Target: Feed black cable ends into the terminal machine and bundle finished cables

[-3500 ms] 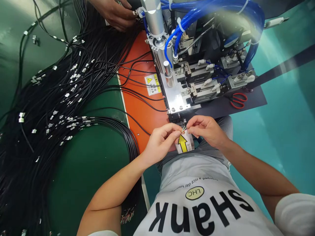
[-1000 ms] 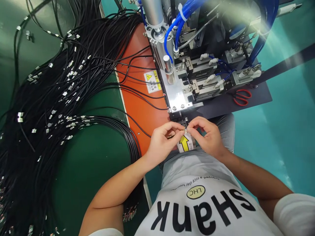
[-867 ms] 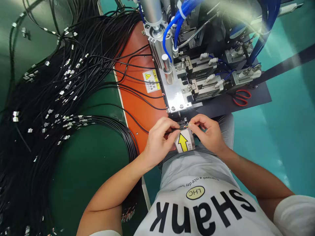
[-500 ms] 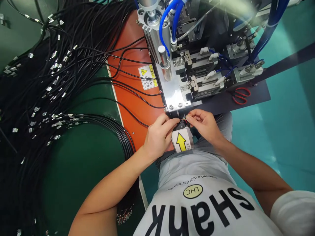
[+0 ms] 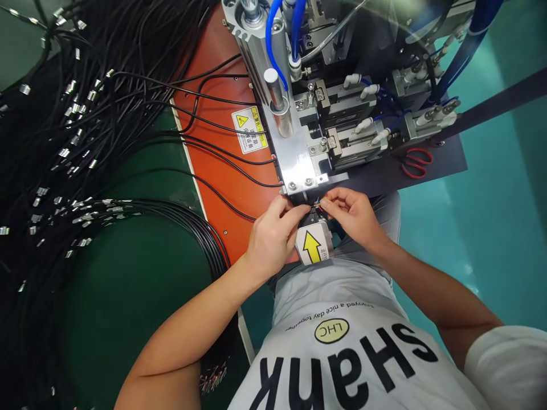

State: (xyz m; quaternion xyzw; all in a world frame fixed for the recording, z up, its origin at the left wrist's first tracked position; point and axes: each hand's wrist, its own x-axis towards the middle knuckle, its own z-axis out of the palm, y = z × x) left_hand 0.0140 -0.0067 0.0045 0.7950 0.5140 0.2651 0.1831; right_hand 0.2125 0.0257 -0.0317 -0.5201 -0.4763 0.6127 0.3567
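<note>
My left hand [image 5: 273,236] is closed on the end of a thin black cable at the front of a metal machine [image 5: 299,165]. My right hand [image 5: 352,213] pinches the cable's small coloured wire ends [image 5: 317,204] just under the machine's front plate. Both hands meet above a small block with a yellow arrow label [image 5: 313,246]. The black cable runs left over the orange base plate [image 5: 217,171].
A big heap of black cables with metal ferrules [image 5: 72,148] covers the green table on the left. Blue air hoses [image 5: 277,34] rise from the machine. Red scissors [image 5: 415,162] lie on the dark mat at the right. A yellow warning label [image 5: 249,130] sits on the orange plate.
Both hands have moved forward with the wire ends, from over the arrow label up to the machine's front plate. Another person's hand at the top has left the view.
</note>
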